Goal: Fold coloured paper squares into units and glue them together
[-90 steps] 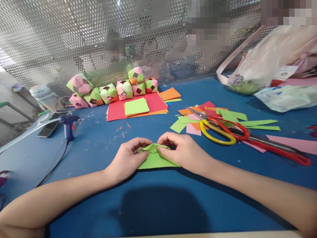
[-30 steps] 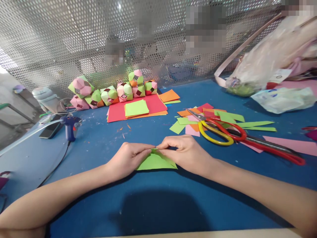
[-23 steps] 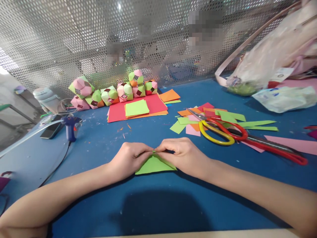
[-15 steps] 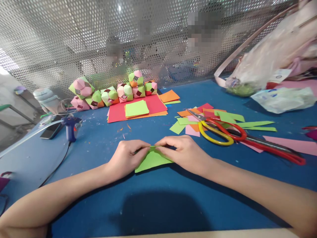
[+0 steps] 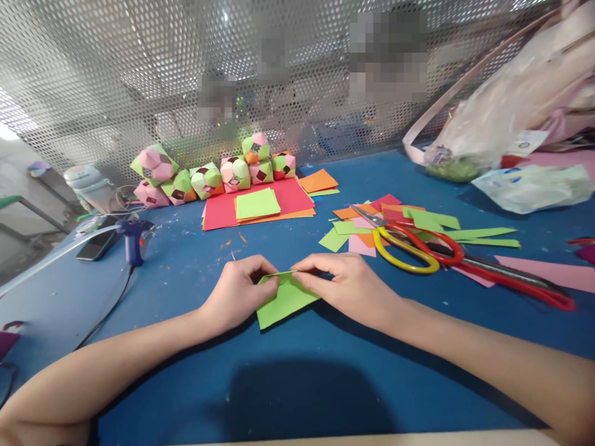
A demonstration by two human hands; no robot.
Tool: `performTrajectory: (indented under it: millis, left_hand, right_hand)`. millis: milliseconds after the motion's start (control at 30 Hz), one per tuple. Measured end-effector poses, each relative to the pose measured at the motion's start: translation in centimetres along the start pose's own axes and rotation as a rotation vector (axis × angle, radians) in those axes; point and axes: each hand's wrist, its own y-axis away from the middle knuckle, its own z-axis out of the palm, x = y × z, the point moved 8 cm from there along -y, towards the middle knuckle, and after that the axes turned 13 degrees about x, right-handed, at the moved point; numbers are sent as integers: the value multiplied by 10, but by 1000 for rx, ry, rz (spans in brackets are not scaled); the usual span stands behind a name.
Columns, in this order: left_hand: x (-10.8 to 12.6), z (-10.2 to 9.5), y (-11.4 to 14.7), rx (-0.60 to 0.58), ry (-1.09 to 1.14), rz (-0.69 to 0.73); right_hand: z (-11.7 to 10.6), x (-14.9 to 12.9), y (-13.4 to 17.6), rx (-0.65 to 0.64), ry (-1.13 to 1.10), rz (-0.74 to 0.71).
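A sheet of green paper (image 5: 286, 301) is held just over the blue table, its near edge tilted down toward me. My left hand (image 5: 242, 286) pinches the paper's upper left part between thumb and fingers. At the upper right, my right hand (image 5: 346, 282) grips the same sheet in a pinch. The top edge between the two hands looks folded over. Part of the sheet is hidden behind my fingers. Beyond my hands lies a red paper stack (image 5: 220, 210) with smaller light-green squares (image 5: 257, 204) on top.
Several folded paper balls (image 5: 207, 180) line the back. Yellow-and-red-handled scissors (image 5: 409, 251) and a red-handled tool (image 5: 525, 285) lie right, among paper scraps (image 5: 344, 235). At left are a blue glue gun (image 5: 133, 238), a phone (image 5: 97, 241) and a bottle (image 5: 88, 186). Plastic bags (image 5: 530, 186) sit far right.
The green paper has turned slightly, its lower left corner now nearer me. My left hand has shifted a little along the top edge; my right hand stays almost where it was.
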Motion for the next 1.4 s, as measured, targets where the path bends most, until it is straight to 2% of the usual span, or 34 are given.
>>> performTrajectory:
  millis: [200, 367, 467, 567, 667, 800, 1000, 1167, 1300, 1400]
  left_hand:
    - [-4, 12, 2, -74, 67, -47]
    - [-1, 12, 3, -74, 58, -45]
    - [-4, 10, 1, -43, 102, -89]
    - [-13, 4, -3, 46, 170, -175]
    - [-21, 3, -4, 110, 275, -265]
    - [-23, 8, 0, 111, 373, -324]
    - [-22, 15, 6, 52, 417, -358]
    - [-29, 13, 6, 120, 409, -348]
    - [-28, 10, 8, 181, 442, -322]
    - [-26, 11, 9, 186, 514, -324]
  right_hand:
    - [5, -5, 3, -37, -73, -24]
    - [7, -10, 5, -72, -80, -55]
    - [3, -7, 2, -36, -117, 4]
    - [-1, 3, 1, 19, -120, 124]
    - [2, 9, 4, 24, -83, 174]
    - [6, 13, 6, 64, -38, 191]
    - [6, 5, 4, 72, -9, 128]
    - [9, 7, 6, 75, -142, 237]
    - [8, 5, 5, 111, -36, 164]
    - [6, 2, 3, 131, -11, 89]
